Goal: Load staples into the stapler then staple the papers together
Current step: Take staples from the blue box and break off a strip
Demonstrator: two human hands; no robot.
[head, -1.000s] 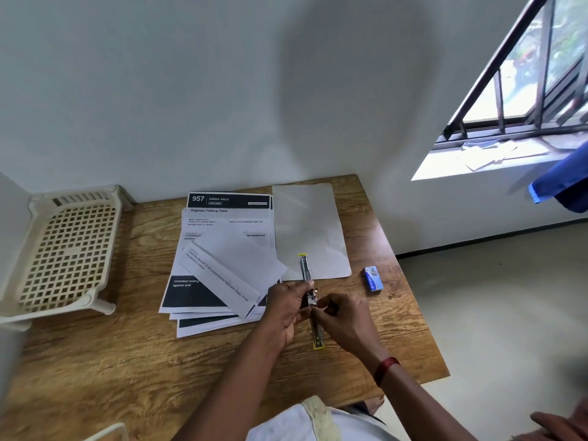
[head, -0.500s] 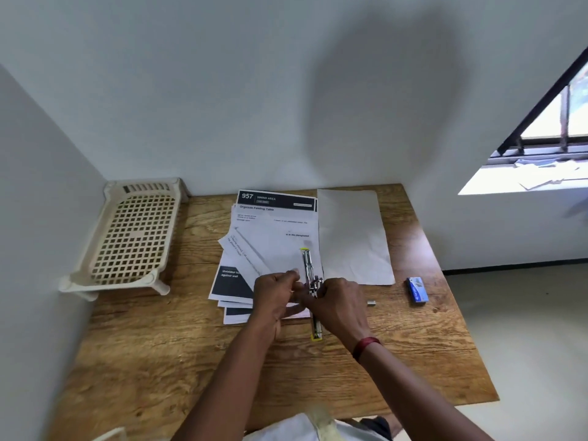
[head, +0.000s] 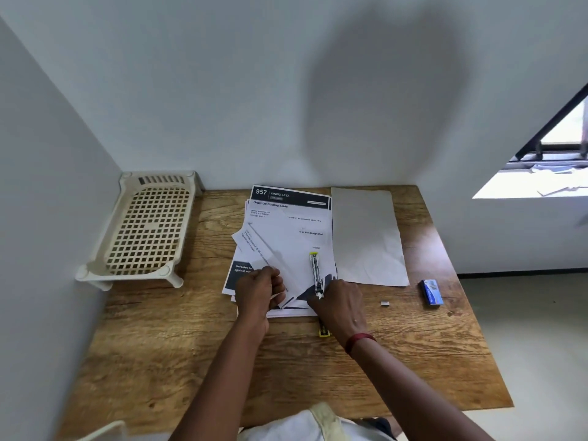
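Perhaps home: wooden desk [head: 159, 329], barred window [head: 547, 148].

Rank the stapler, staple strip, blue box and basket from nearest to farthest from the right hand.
1. Stapler, held by the right hand.
2. Staple strip, just to its right.
3. Blue box, farther right.
4. Basket, far off to the left.

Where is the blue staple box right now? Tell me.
In the head view, the blue staple box lies on the wooden table near its right edge, just right of a small silvery piece.
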